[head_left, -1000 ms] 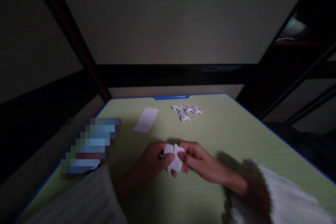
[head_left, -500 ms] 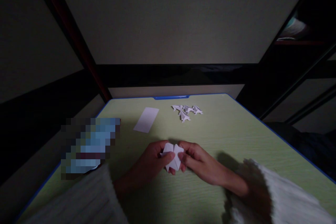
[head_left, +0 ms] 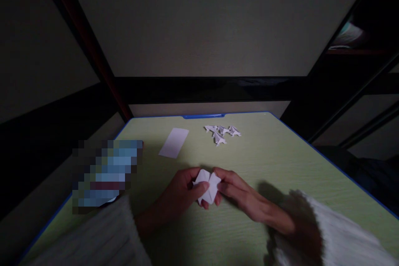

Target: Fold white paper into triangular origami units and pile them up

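Note:
A small piece of folded white paper point(head_left: 212, 189) is held between both hands above the near middle of the table. My left hand point(head_left: 186, 189) grips its left side, with the thumb pressed on top and fingertips showing beneath. My right hand point(head_left: 238, 191) is closed at the right edge, its fingers partly behind the paper. Creases and several pointed flaps show on the paper. Beyond the hands, several small folded paper figures point(head_left: 219, 138) sit in a cluster, and to their left lies a flat white paper sheet point(head_left: 174, 143).
The pale green table point(head_left: 274, 158) has a blue rim and a blue handle piece point(head_left: 203, 116) at its far edge. A blurred-out bluish object point(head_left: 114, 170) lies at the left edge. A panelled wall point(head_left: 199, 25) stands behind.
The folded paper has shifted slightly right and turned a little. My right thumb has slid off the paper's top face toward its right edge. The things on the table stay put.

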